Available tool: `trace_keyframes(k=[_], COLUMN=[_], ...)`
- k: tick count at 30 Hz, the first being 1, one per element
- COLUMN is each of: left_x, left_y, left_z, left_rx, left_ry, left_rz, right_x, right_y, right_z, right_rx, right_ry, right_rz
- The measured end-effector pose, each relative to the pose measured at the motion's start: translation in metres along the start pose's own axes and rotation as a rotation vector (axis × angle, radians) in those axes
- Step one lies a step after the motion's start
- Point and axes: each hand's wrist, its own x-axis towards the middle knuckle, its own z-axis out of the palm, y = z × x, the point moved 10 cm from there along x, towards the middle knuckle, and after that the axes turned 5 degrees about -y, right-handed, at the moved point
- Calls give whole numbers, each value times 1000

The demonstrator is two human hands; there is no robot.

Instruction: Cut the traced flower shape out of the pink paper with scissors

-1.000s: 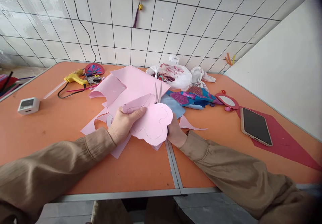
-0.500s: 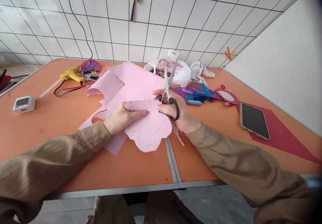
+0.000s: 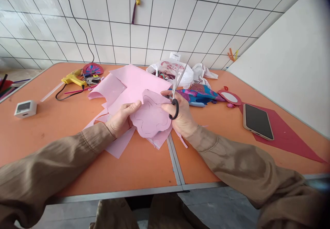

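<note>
My left hand pinches the left edge of a pink paper cutout that has a wavy pencil outline drawn on it, tilted up over the table. My right hand grips black-handled scissors, fingers through the loops, blades slightly apart and pointing up and away beside the cutout's right edge. Under both hands lie larger pink paper sheets and offcuts on the orange table.
A yellow glue gun with keys and a round craft piece sit far left; a small white device lies at the left edge. A plastic bag and colourful fabric are behind. A phone rests on dark red paper at right.
My right hand came out from behind the cutout, scissors raised, then settled at its right edge. My left hand turned the cutout and tilted it up.
</note>
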Motion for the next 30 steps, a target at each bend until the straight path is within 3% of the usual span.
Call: trace_keyframes(k=[4, 11, 16, 21, 30], left_x=[-2, -4, -2, -1, 1], left_y=[-13, -17, -11, -6, -10], left_z=[9, -1, -10, -10, -4], left_rx=[-50, 14, 58, 134, 86], left_ry=[-78, 88, 117, 80, 2], left_rz=[-38, 3, -11, -6, -19], right_x=[0, -3, 0, 2, -2], right_y=[9, 14, 2, -3, 5], right_z=[-7, -2, -1, 6, 4], right_rx=[96, 116, 84, -22, 39], right_ry=[89, 49, -21, -117, -91], right_rz=[40, 51, 7, -2, 46])
